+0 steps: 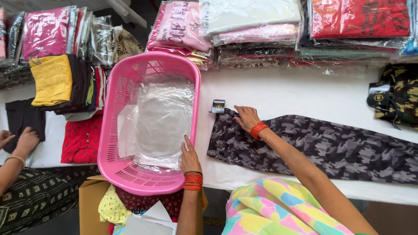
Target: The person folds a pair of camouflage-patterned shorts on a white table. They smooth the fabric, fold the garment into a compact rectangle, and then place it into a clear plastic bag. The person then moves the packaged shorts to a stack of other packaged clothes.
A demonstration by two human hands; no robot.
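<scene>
Left hand (190, 157) lies open on clear plastic bags (163, 119) in the pink slotted plastic basket (114, 93). Right hand (246, 117) is pressed flat, holding nothing, on grey camouflage trousers (313, 146) spread across the white table (287, 89). One bag only should be pinched; waistband kept pinned.

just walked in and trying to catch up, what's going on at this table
A person is working at a white table stacked with bagged clothes. Their left hand reaches into a pink plastic basket, touching the clear plastic bags lying in it. Their right hand rests flat on the waist end of grey camouflage trousers spread across the table, near a small hang tag. At the far left, another person's hands press on a dark folded garment.
</scene>
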